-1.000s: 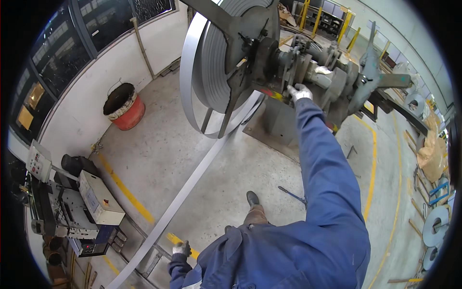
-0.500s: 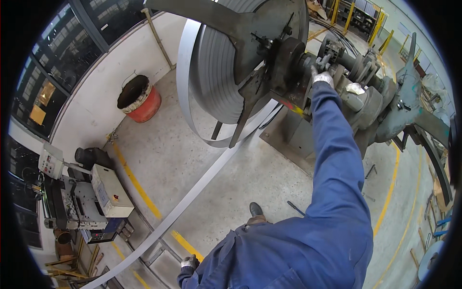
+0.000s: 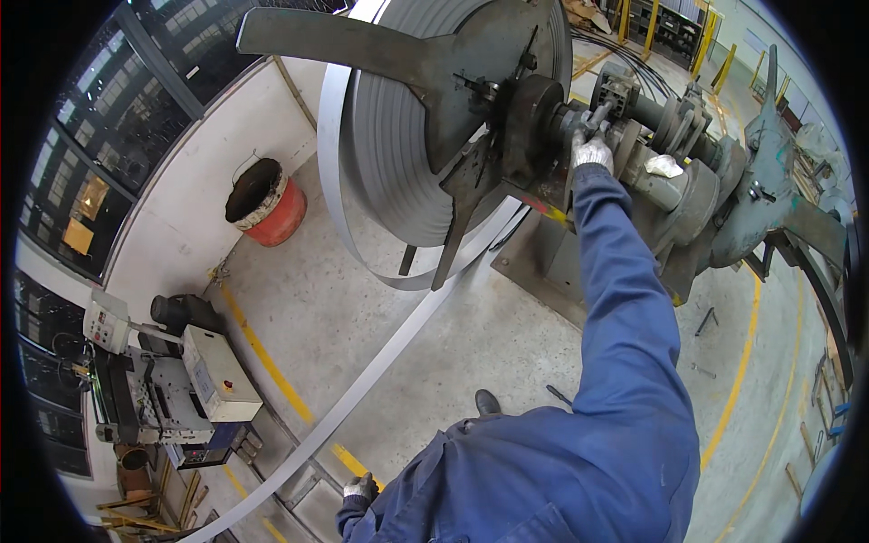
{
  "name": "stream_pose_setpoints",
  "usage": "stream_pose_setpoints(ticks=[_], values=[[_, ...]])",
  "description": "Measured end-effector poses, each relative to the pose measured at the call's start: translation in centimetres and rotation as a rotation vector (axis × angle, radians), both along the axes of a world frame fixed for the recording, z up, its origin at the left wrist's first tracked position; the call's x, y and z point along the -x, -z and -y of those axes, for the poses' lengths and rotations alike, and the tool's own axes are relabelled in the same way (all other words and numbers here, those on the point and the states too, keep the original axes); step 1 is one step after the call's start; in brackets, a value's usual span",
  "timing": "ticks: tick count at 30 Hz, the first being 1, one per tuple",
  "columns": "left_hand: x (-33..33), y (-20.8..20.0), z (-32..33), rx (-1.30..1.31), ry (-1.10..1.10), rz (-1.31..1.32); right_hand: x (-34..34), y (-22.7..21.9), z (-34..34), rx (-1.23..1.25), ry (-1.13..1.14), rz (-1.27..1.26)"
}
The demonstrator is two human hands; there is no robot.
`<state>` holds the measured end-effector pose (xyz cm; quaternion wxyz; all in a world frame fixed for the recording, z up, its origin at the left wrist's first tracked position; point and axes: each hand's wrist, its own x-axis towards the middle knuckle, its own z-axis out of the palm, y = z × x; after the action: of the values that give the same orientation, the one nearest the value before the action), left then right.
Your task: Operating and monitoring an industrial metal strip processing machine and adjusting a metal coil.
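In the head view, reaches up and forward with the right hand (image 3: 593, 152), in a pale, rumpled glove, to a grey metal fitting (image 3: 597, 116), just right of the dark, drum-shaped hub (image 3: 534, 118). Has those fingers partly bent at the fitting; from this distance, cannot tell for certain between gripping and merely touching.

Carries the left hand (image 3: 360, 489) low, near a painted yellow line (image 3: 351, 461), in a soiled whitish glove with the fingers loosely curled; cannot tell how far closed, or whether around anything. Wears blue cloth, deeply creased along the right sleeve (image 3: 625, 290).

Left of the hub, a coil (image 3: 389, 154) of smooth grey metal in tight, ridged turns, behind a flat, blade-like steel arm (image 3: 330, 38). Near the coil, a wide loose loop; below, a long, flat, pale strip (image 3: 380, 362) slanting down to the left above rough, speckled concrete floor (image 3: 425, 362).

By the white wall (image 3: 163, 213), a red bucket (image 3: 281, 217), round, with a crusted pale rim. Farther down, a boxy cream cabinet (image 3: 222, 371) with flat sides.
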<state>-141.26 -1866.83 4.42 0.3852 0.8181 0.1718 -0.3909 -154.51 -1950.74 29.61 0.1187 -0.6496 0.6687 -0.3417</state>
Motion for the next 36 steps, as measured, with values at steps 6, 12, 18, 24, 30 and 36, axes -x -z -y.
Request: stream_pose_setpoints(ticks=[6, 12, 18, 24, 30, 36], values=[[0.9, -0.1, -0.7, -0.027, -0.028, -0.010, -0.4, 1.9, 0.4, 0.149, -0.049, 0.107], [1.9, -1.1, 0.7, -0.149, 0.059, 0.025, -0.9, 2.7, 2.3, -0.098, -0.032, -0.072], [2.1, 1.7, -0.8, -0.233, 0.140, -0.027, -0.1, 2.6, 4.8, -0.091, -0.061, -0.429], [4.4, 0.0, -0.2, -0.225, 0.050, -0.050, 0.6, 3.4, 6.6, -0.026, -0.110, -0.357], [7.4, -0.3, -2.2, -0.274, 0.012, -0.052, -0.5, 4.2, 6.3, -0.086, -0.043, -0.116], [9.9, -1.3, -4.6, -0.237, -0.066, -0.063, -1.2, 4.4, 4.6, -0.031, 0.050, -0.095]])
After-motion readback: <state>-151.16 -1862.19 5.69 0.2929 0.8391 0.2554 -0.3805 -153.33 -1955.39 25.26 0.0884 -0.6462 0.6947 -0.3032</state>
